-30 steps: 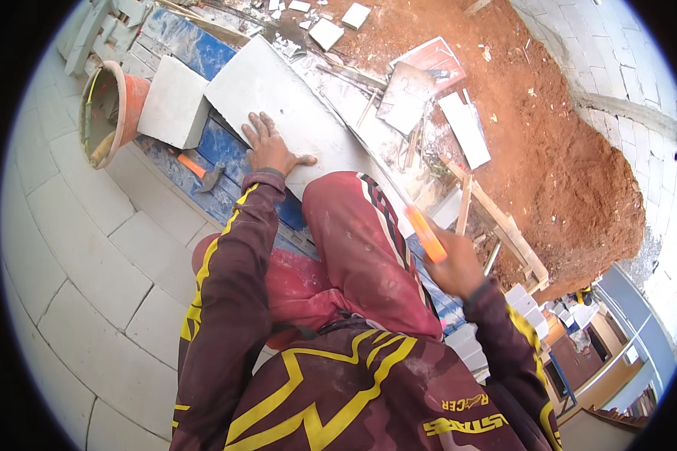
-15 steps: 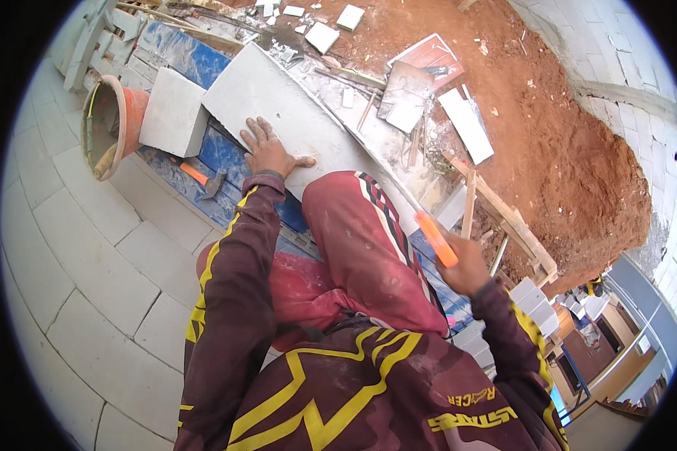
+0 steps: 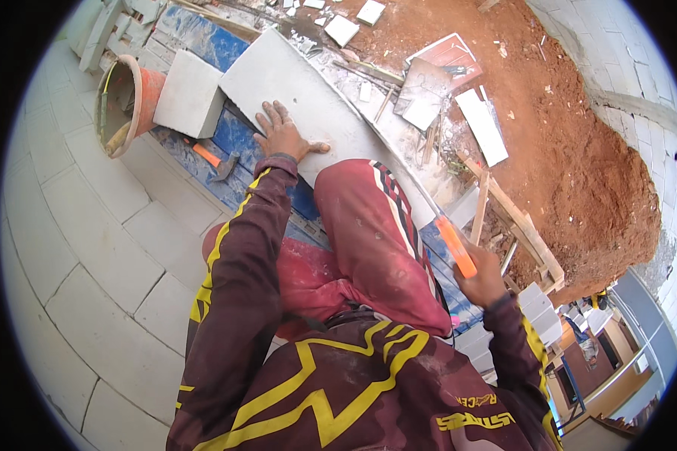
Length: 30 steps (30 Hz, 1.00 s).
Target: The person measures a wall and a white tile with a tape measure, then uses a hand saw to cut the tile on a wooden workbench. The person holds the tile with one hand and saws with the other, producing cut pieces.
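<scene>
With the left hand [image 3: 282,135] unmoved, fingers spread flat on the large grey tile [image 3: 308,105], the right hand [image 3: 483,279], gripping the orange-handled tool [image 3: 456,246], has drawn back, lengthening the cut.

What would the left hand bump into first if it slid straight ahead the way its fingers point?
The left hand lies flat on the big grey slab, fingers pointing up the picture. Going straight on, it would probably just cross more bare slab, then reach the slab's far edge. Depth is hard to judge.
</scene>
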Tool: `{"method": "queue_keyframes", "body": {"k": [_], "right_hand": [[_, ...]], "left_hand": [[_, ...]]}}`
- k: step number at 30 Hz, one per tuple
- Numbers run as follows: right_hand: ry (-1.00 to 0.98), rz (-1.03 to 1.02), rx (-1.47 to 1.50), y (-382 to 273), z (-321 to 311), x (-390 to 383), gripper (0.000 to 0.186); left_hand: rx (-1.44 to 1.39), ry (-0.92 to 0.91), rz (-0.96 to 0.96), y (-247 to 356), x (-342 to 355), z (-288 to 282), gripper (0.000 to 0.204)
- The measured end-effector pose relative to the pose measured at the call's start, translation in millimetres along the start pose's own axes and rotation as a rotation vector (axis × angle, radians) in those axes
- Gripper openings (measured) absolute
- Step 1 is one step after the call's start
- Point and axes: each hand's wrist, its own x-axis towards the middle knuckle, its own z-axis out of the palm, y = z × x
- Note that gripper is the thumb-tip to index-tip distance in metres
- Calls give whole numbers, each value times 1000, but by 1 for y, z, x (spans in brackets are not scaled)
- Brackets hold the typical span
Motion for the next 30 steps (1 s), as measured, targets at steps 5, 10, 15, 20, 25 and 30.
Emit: {"method": "queue_keyframes", "body": {"k": [5, 10, 15, 20, 25, 30], "right_hand": [[-94, 56, -8, -12, 0, 24, 55], [-69, -49, 132, 36, 50, 111, 40], [15, -125, 70, 13, 41, 99, 37], [34, -55, 82, -7, 34, 84, 36], [229, -290, 286, 33, 26, 40, 34], [273, -264, 218, 48, 21, 19, 35]], "left_hand": [[4, -24, 1, 0, 4, 5, 164], [-50, -86, -36, 5, 0, -4, 167], [-2, -157, -50, 2, 3, 1, 166], [-39, -129, -36, -5, 19, 15, 165], [-21, -83, -21, -4, 22, 20, 167], [-36, -122, -33, -3, 21, 16, 167]]}}
